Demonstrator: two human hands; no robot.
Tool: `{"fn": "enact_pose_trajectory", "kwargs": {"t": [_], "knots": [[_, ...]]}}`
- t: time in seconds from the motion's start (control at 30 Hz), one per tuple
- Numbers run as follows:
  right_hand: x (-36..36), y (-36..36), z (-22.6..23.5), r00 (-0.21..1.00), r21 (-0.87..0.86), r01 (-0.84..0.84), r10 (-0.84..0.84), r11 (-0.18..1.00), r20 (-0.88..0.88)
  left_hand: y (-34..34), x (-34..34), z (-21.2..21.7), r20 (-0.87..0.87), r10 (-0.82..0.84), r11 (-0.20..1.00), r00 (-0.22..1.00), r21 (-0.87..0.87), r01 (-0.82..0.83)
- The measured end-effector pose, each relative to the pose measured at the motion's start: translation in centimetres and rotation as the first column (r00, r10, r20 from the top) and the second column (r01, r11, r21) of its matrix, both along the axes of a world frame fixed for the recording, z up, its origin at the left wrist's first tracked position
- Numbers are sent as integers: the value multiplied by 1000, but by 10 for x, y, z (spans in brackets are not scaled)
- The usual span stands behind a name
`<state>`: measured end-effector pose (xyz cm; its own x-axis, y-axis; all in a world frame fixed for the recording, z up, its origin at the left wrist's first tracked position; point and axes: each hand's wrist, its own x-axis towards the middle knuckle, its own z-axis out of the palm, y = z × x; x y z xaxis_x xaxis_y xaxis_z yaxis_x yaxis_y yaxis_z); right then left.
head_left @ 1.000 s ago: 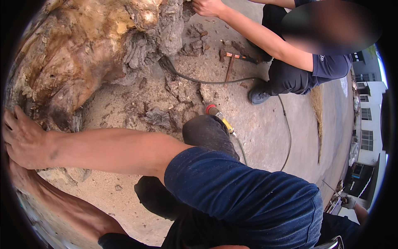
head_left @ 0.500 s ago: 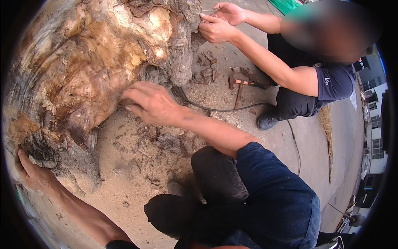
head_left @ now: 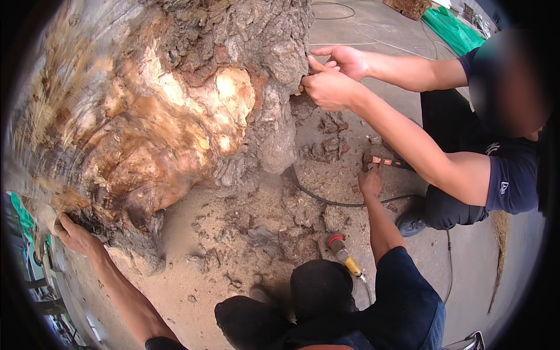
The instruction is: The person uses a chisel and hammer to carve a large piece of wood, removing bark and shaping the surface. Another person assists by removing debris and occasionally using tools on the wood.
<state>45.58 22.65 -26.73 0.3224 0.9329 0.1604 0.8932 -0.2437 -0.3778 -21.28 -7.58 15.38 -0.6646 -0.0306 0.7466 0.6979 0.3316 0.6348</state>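
Observation:
A large gnarled tree stump point(head_left: 157, 151) fills the upper left, with rough grey bark point(head_left: 274, 41) and pale, freshly bared wood. My left hand point(head_left: 79, 236) rests against its lower left edge, fingers stretched along the wood. My right hand point(head_left: 371, 179) is down at the floor with finger and thumb apart, right at the head of a hammer point(head_left: 382, 161) with an orange and black handle. The palm side and whatever lies beneath it are hidden. A co-worker's hands point(head_left: 335, 79) are at the bark on the stump's right side.
Sawdust and bark chips point(head_left: 262, 236) cover the floor. A yellow power tool with a red disc point(head_left: 347, 256) lies beside my knee. A black hose point(head_left: 332, 202) runs toward the crouching co-worker's shoe point(head_left: 411, 221). A straw broom point(head_left: 500, 251) and green sheeting point(head_left: 452, 29) lie farther right.
My right hand has left the stump and reached right to the hammer on the floor. My left hand stays at the stump's edge. The view has shifted, uncovering the yellow tool.

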Motion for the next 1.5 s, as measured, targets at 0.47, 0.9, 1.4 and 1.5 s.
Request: {"fn": "enact_pose_trajectory", "kwargs": {"t": [0.47, 0.9, 1.4, 1.5], "knots": [[52, 36, -100, 996, -342, 39, -10, 939, 85, -5, 6, 13, -34, -44, 999, 998, -1, 44], [5, -86, 56, 900, 3, -401, 394, 916, -188, -44, 5, 18, 194, -467, 884, 863, 96, 457], [-262, -161, 377, -182, 743, -553, 816, 377, -549, -30, 6, -2, -114, -288, 957, 951, -53, 284], [-322, -173, 434, -442, 874, -408, 780, 265, -443, -29, -6, -5, -44, -448, 891, 893, 63, 450]]}}
